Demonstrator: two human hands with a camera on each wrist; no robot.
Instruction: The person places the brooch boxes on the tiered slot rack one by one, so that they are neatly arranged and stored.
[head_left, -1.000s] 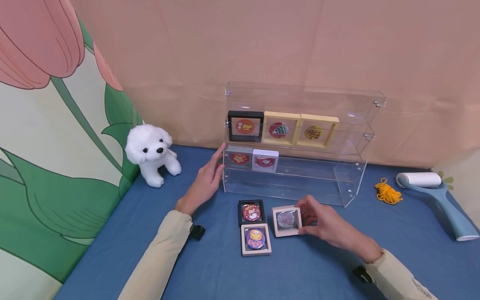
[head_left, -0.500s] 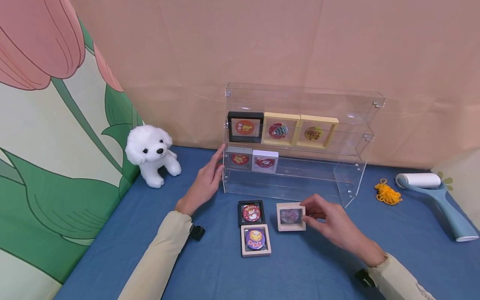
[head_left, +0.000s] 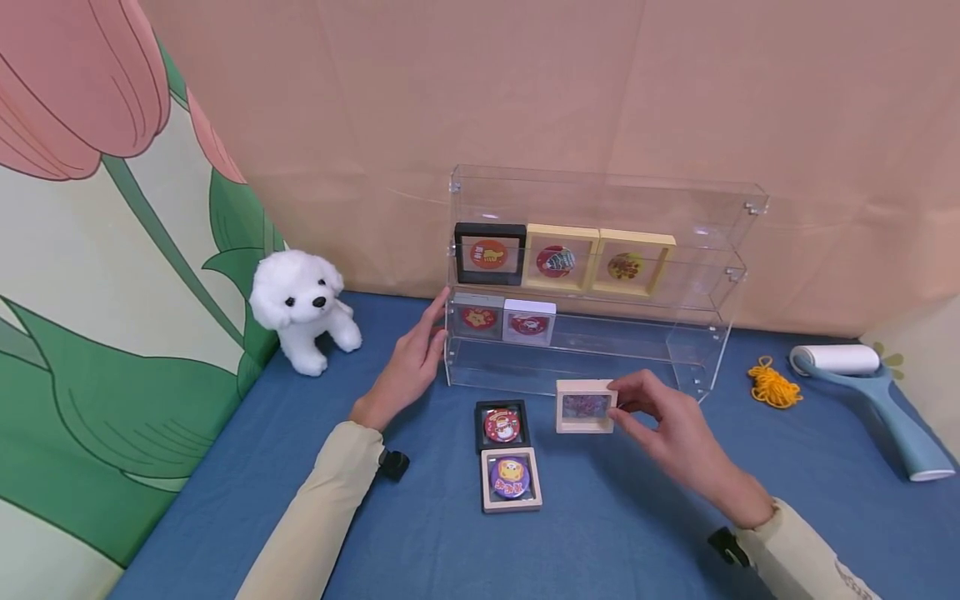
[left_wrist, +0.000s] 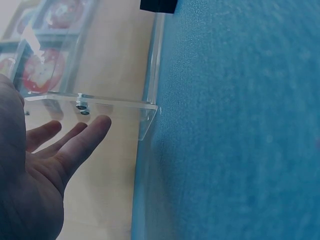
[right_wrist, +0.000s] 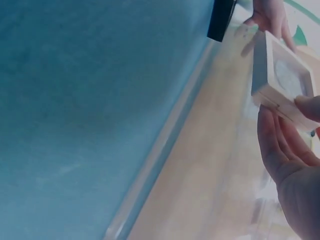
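Observation:
My right hand [head_left: 671, 429] pinches a pale pink display frame [head_left: 587, 407] by its right side, between thumb and fingers. The frame stands nearly upright before the lower front edge of a clear acrylic display rack [head_left: 600, 187]. A round badge shows dimly behind its window. At the rack's left side my left hand [head_left: 408, 362] rests with fingers extended, fingertips right at the side panel; the left wrist view shows them spread by a metal screw [left_wrist: 82, 105]. On the cloth between the hands lie a black frame [head_left: 502, 426] and a pink frame with a purple badge [head_left: 512, 480].
The rack's upper tier bears a black frame [head_left: 491, 254] and two cream frames [head_left: 562, 257]; a grey frame [head_left: 478, 318] and a white frame [head_left: 529, 322] stand below. A plush white dog [head_left: 300, 304] sits left. Yellow cord [head_left: 775, 385] and a lint roller [head_left: 877, 383] lie right.
My right hand has raised the pink frame off the cloth, tilting it upright and carrying it slightly right and toward the rack. My left hand stays at the rack's side.

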